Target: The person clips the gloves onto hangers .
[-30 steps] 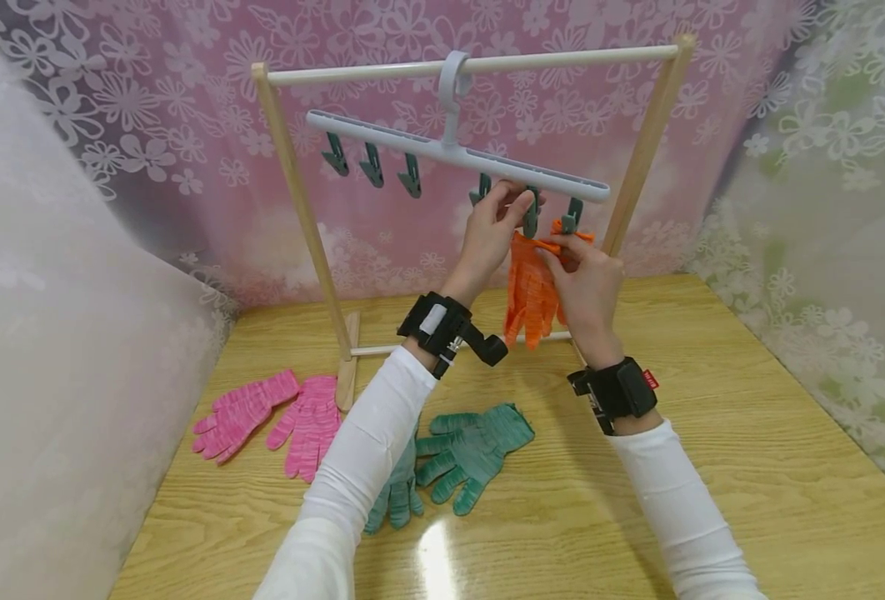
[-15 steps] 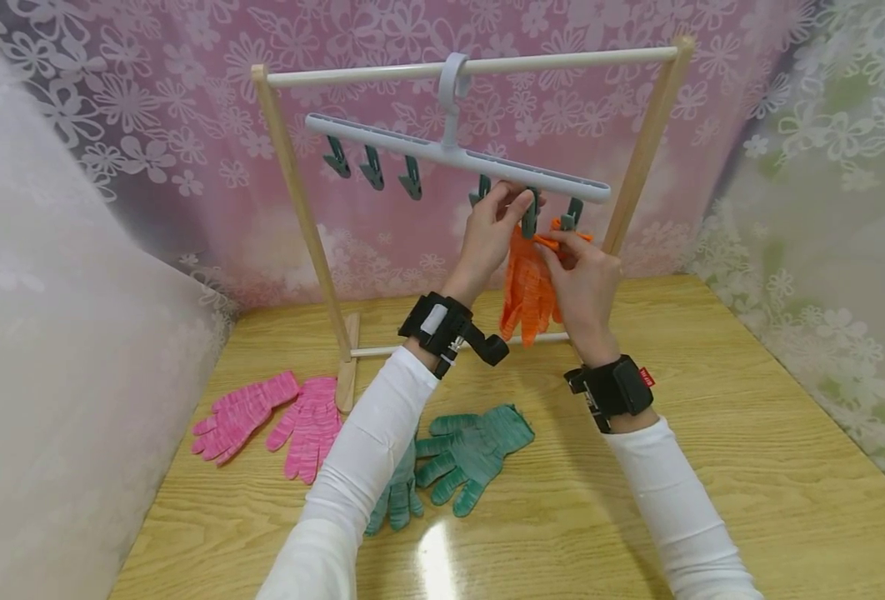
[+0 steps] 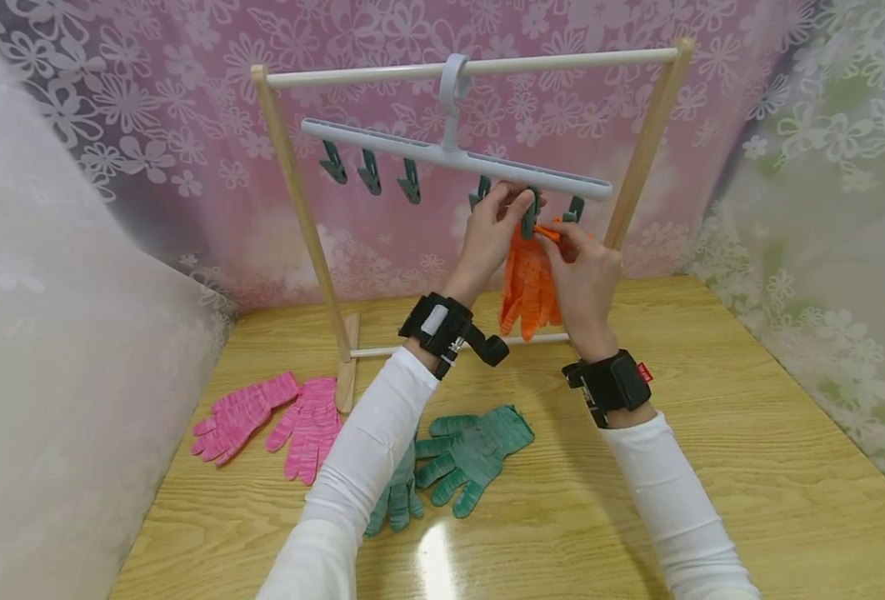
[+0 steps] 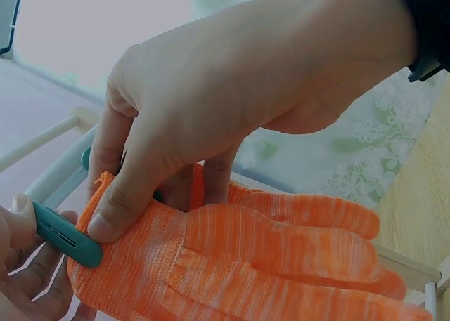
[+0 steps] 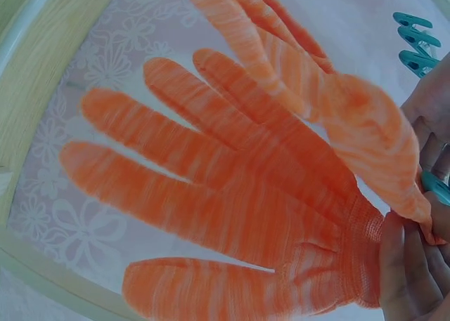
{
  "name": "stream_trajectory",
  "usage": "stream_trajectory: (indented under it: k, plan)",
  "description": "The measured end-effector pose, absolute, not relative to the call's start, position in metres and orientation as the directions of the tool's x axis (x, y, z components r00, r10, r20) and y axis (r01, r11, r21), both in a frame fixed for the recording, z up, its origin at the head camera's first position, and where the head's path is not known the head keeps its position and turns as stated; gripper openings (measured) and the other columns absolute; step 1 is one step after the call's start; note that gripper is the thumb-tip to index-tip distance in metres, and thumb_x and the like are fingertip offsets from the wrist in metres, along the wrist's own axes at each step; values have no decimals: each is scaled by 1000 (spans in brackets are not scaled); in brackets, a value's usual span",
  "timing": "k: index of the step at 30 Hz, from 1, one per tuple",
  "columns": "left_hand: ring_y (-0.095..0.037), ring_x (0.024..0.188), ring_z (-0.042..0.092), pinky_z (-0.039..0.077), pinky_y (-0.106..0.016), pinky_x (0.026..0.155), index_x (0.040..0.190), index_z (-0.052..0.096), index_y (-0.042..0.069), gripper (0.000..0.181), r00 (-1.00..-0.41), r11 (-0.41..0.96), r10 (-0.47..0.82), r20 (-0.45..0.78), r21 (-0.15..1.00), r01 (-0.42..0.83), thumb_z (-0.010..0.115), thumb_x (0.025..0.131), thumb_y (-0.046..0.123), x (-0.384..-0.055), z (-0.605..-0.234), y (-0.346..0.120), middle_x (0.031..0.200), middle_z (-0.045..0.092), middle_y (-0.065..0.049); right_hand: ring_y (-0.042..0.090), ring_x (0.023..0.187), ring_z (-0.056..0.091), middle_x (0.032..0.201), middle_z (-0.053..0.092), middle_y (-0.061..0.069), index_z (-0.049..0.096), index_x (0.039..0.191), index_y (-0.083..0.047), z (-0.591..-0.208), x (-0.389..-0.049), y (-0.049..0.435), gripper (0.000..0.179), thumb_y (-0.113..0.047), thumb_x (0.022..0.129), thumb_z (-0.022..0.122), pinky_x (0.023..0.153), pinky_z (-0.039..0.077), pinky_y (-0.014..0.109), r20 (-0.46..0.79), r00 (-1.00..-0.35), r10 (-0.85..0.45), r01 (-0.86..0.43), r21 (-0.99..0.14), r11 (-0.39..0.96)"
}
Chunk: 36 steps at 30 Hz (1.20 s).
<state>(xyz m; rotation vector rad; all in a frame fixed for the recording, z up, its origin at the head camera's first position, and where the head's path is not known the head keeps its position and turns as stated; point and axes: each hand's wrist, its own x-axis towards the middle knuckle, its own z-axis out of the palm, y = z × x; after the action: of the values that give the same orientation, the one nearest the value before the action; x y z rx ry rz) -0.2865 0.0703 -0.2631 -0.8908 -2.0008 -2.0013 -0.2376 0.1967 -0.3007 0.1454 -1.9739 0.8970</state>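
My left hand (image 3: 487, 242) pinches a dark green clip (image 3: 530, 217) below the right half of the hanger bar (image 3: 382, 142). At that clip's lower end, my right hand (image 3: 591, 271) grips the cuff of an orange knit glove (image 3: 528, 287), whose fingers hang down. In the left wrist view, the clip (image 4: 67, 233) overlaps the edge of the cuff, and the right thumb (image 4: 105, 223) presses on the knit. A second orange glove (image 5: 281, 173) lies spread across the right wrist view. The outermost clip (image 3: 574, 208) is partly hidden by my right fingers and orange fabric.
The hanger hooks over the top rail (image 3: 562, 63) of a wooden rack and tilts down to the right. Several other green clips (image 3: 370, 173) hang from it. Pink gloves (image 3: 315, 425) and green gloves (image 3: 472, 454) lie on the table (image 3: 712, 467).
My right hand has lifted the orange glove slightly, bringing the cuff up closer to the clip. The hanger's left end has dipped a little. My left hand stays on its clip.
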Motion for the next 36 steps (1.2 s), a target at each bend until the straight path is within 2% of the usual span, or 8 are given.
stream_trajectory:
  k: [6,11,15,20,25,31,36]
  plan:
    - [-20,117,63,48,-24,103,130,60,1,30,-798,-106,295,526,848,520,53,107,20,-285,-263,71,124,68,-16,30,77,74,95,77,17,77,111,-2,-300,-238,197,27,-22,92,75,70,58,36,798,-549,249,-441,-530,725]
    - [-18,122,61,44,-25,109,134,57,-1,32,-793,-142,303,529,847,511,52,108,18,-285,-265,71,126,66,-18,31,71,71,91,76,17,76,111,-4,-299,-238,199,26,-22,93,75,65,48,24,812,-534,235,-463,-513,723]
    - [-18,123,60,43,-25,110,135,57,-1,33,-788,-157,301,537,843,514,52,108,17,-285,-267,71,127,65,-18,31,71,70,92,76,17,76,115,-6,-302,-238,201,28,-24,93,75,64,45,22,811,-542,221,-464,-508,726]
    - [-16,120,61,46,-23,105,135,58,1,32,-791,-166,292,537,843,511,54,107,16,-285,-269,71,126,66,-17,32,81,74,101,77,17,74,117,-3,-309,-237,205,32,-22,92,77,69,57,34,772,-595,222,-448,-548,707]
    - [-16,119,61,48,-23,102,137,58,1,33,-787,-167,298,540,841,514,54,107,15,-287,-272,69,127,66,-17,36,87,74,100,75,22,73,115,3,-320,-235,211,33,-18,90,80,74,59,48,708,-674,210,-417,-600,683]
    - [-15,122,60,46,-22,105,140,56,3,36,-800,-153,313,512,858,490,54,107,17,-289,-273,68,130,66,-14,38,78,70,94,74,24,72,115,2,-335,-234,219,38,-23,89,81,67,55,43,652,-742,159,-346,-574,742]
    - [-16,128,56,47,-23,104,145,52,7,41,-826,-124,309,471,881,456,54,107,21,-292,-277,66,138,62,-11,36,71,68,86,73,23,73,113,2,-343,-234,222,38,-27,90,80,61,49,36,626,-765,150,-311,-564,765]
